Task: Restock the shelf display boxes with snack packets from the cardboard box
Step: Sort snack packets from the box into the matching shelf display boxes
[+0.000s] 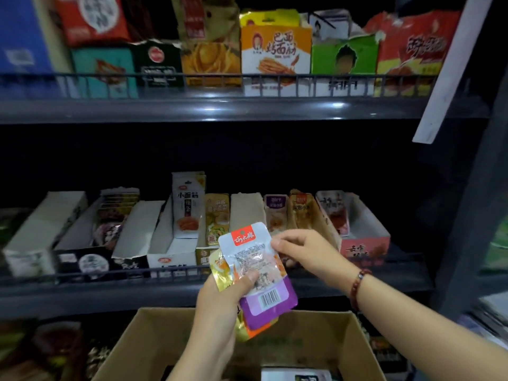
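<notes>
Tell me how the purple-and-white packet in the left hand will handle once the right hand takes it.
The purple-and-white packet is thin and flat, so it will probably flex rather than stay stiff. Its glossy film catches the light, so it may slide against the gold packets behind it in the left hand. The right hand pinches only its edge, which suggests it is light.

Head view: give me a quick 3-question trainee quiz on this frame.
1. True or false: the left hand holds more than one snack packet.
2. The bead bracelet is on which wrist? A) left B) right
3. What does the right hand pinch?

Key: 1 true: gold and orange packets sit behind the purple-and-white packet. 2 B. 3 The top right edge of the purple-and-white packet, above the cardboard box.
</notes>
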Action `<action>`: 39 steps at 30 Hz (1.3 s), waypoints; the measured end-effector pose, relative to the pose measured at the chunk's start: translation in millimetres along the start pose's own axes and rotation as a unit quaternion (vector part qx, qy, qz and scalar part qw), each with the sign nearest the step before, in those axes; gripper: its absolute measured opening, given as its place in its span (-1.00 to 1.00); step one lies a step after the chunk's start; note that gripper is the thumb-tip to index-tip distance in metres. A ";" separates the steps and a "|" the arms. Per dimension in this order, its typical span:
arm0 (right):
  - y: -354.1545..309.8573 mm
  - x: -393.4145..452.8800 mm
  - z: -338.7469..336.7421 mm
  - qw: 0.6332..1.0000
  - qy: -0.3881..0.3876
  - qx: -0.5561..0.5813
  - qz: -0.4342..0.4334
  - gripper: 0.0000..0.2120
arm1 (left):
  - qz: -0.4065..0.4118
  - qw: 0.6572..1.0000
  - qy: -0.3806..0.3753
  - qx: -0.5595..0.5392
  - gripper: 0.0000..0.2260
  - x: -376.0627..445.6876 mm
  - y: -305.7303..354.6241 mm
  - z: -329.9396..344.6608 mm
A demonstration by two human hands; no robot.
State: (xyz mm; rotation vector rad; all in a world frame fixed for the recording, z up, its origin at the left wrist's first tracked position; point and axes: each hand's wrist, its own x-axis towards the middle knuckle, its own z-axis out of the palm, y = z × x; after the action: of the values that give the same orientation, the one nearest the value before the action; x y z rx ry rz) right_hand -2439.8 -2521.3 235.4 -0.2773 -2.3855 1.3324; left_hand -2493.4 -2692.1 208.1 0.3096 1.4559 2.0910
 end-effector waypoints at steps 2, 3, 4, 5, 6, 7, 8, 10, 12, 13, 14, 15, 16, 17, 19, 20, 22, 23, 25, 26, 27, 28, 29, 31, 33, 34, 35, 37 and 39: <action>-14.4 -5.9 19.8 0.999 -0.030 0.026 0.011 -0.88 | 0.016 1.000 0.013 0.004 -0.73 -9.7 4.9 -17.0; -20.5 -7.3 29.6 0.998 -0.040 0.033 0.018 -0.89 | 0.024 0.999 0.020 0.006 -0.73 -13.7 7.2 -25.3; -25.5 -7.3 39.7 0.998 -0.047 0.037 0.026 -0.88 | 0.032 0.999 0.025 0.009 -0.73 -17.1 9.5 -33.4; -30.6 -6.9 49.4 0.997 -0.049 0.046 0.038 -0.88 | 0.041 0.999 0.029 0.009 -0.75 -20.1 11.6 -40.8; -34.5 -5.2 58.7 0.996 -0.049 0.057 0.050 -0.87 | 0.051 0.998 0.035 0.008 -0.77 -21.6 13.2 -48.0; -38.5 -3.6 67.0 0.995 -0.045 0.063 0.063 -0.86 | 0.059 0.997 0.043 0.008 -0.79 -22.5 14.5 -55.4; -41.2 -1.1 73.9 0.995 -0.036 0.061 0.074 -0.85 | 0.065 0.996 0.054 0.009 -0.82 -23.0 15.2 -62.1; -45.4 3.8 85.0 0.994 -0.003 0.058 0.093 -0.82 | 0.071 0.994 0.081 0.016 -0.87 -21.6 15.5 -75.1; -47.1 7.8 92.8 0.992 0.048 0.059 0.099 -0.82 | 0.080 0.990 0.115 0.019 -0.87 -17.7 15.6 -83.8; -48.8 8.2 96.3 0.991 0.073 0.052 0.095 -0.81 | 0.087 0.987 0.131 0.025 -0.86 -15.4 16.0 -86.5; -50.5 7.6 100.5 0.991 0.092 0.039 0.085 -0.81 | 0.091 0.985 0.144 0.032 -0.85 -13.6 16.8 -88.6; -52.8 5.3 103.9 0.992 0.105 0.025 0.073 -0.81 | 0.094 0.983 0.151 0.037 -0.84 -12.1 18.2 -88.7; -54.5 3.1 107.9 0.992 0.112 0.014 0.057 -0.82 | 0.098 0.983 0.150 0.038 -0.84 -10.2 19.5 -88.8; -56.4 1.2 113.3 0.992 0.115 0.006 0.043 -0.83 | 0.100 0.984 0.142 0.036 -0.84 -8.0 21.1 -89.8; -57.5 -0.7 123.7 0.993 0.112 0.011 0.020 -0.85 | 0.097 0.988 0.118 0.026 -0.83 -4.2 24.0 -91.3; -57.4 -0.7 128.2 0.994 0.107 0.019 0.009 -0.86 | 0.095 0.990 0.105 0.021 -0.83 -2.9 24.7 -91.6; -56.8 0.0 135.7 0.995 0.089 0.030 -0.012 -0.89 | 0.092 0.993 0.078 0.002 -0.82 -2.2 25.7 -91.3; -55.7 0.0 138.7 0.996 0.077 0.033 -0.019 -0.89 | 0.090 0.994 0.065 -0.013 -0.80 -1.6 25.9 -91.1; -52.9 -0.6 141.7 0.998 0.053 0.040 -0.022 -0.84 | 0.087 0.994 0.051 -0.041 -0.78 0.0 26.7 -91.1; -50.5 -1.1 141.9 0.998 0.041 0.046 -0.018 -0.83 | 0.084 0.994 0.045 -0.051 -0.78 1.0 26.9 -91.6; -48.2 -2.1 141.4 0.998 0.028 0.050 -0.014 -0.83 | 0.080 0.994 0.037 -0.059 -0.79 1.5 27.1 -91.9; -45.6 -3.4 140.6 0.999 0.017 0.050 -0.011 -0.83 | 0.075 0.995 0.027 -0.066 -0.79 1.4 27.3 -91.8; -43.6 -4.7 139.5 0.999 0.011 0.046 -0.008 -0.85 | 0.070 0.995 0.018 -0.066 -0.80 1.7 26.6 -91.6; -37.8 -5.9 136.1 0.999 0.028 0.021 -0.011 -0.82 | 0.063 0.997 0.004 -0.045 -0.83 2.2 23.1 -90.4; -33.5 -5.1 129.2 0.998 0.055 0.013 -0.006 -0.76 | 0.052 0.998 -0.001 -0.021 -0.83 3.2 18.8 -87.6; -33.1 -4.1 124.1 0.998 0.052 0.037 0.012 -0.72 | 0.048 0.999 -0.003 -0.014 -0.82 3.4 17.2 -86.0; -32.3 -2.2 118.4 0.996 0.037 0.077 0.041 -0.66 | 0.046 0.999 -0.004 -0.009 -0.82 4.0 16.2 -84.4; -27.3 4.2 105.5 0.984 0.000 0.146 0.102 -0.58 | 0.046 0.999 -0.009 0.006 -0.82 5.7 15.2 -80.7; -25.4 11.4 92.2 0.974 -0.030 0.177 0.137 -0.66 | 0.042 0.999 -0.007 0.021 -0.82 9.4 14.8 -75.6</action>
State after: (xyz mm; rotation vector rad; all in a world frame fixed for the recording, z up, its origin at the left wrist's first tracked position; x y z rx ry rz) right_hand -2489.2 -2601.8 216.3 -0.4802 -2.1587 1.8850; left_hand -2542.7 -2749.7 191.6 0.4086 1.5029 2.1226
